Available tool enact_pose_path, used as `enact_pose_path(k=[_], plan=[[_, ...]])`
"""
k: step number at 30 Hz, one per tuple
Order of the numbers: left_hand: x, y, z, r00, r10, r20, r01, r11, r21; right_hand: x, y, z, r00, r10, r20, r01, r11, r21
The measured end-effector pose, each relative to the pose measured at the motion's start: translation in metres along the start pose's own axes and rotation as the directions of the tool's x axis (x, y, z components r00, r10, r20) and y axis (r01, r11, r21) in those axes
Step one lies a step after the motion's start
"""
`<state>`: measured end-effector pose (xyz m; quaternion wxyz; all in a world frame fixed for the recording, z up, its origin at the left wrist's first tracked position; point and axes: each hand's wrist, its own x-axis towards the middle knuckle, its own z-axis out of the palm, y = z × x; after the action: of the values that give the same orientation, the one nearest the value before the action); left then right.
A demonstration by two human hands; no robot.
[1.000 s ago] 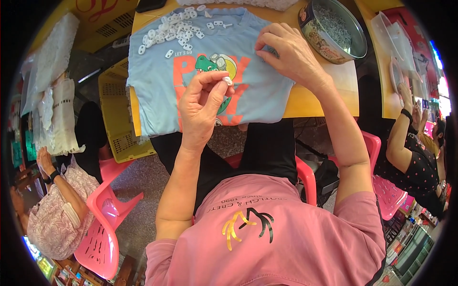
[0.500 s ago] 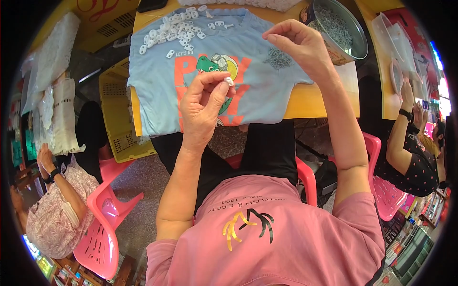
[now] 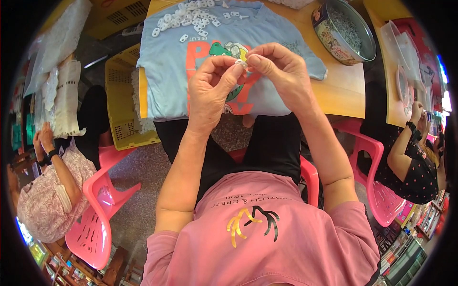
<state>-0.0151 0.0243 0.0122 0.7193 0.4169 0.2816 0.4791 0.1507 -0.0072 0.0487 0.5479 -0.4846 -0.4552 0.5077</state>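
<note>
Over a light-blue T-shirt [image 3: 164,88] spread on the table, my two hands meet at the fingertips. My left hand [image 3: 207,93] is closed, pinching a small white plastic piece [image 3: 241,62] between thumb and fingers. My right hand [image 3: 288,78] is closed too, its thumb and forefinger pressed together against the piece's right side; whatever they hold is hidden. Several similar white plastic pieces [image 3: 188,18], with holes through them, lie heaped on the shirt's far left part. A small pile of grey screws [image 3: 289,47] lies on the shirt beyond my right hand, partly covered by it.
A round printed tin [image 3: 331,40] full of grey screws stands at the table's far right. A yellow plastic crate [image 3: 121,102] is below the table's left edge. People sit at both sides, near pink chairs [image 3: 98,209]. Another table [image 3: 396,102] with clear containers stands right.
My right hand has come down and left from beside the screw pile to the white piece in my left hand. My left hand has shifted slightly right and up.
</note>
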Motion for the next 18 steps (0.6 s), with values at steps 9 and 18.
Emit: enact_pose_path(k=[9, 18], plan=[[-0.003, 0.001, 0.003, 0.999, 0.040, 0.030, -0.039, 0.999, -0.019, -0.009, 0.014, 0.025, 0.980, -0.074, -0.185, 0.061, 0.995, -0.074], [-0.002, -0.001, 0.002, 0.998, 0.058, 0.025, -0.057, 0.998, -0.038, -0.008, 0.007, 0.022, 0.989, 0.091, -0.118, -0.069, 0.981, 0.183]])
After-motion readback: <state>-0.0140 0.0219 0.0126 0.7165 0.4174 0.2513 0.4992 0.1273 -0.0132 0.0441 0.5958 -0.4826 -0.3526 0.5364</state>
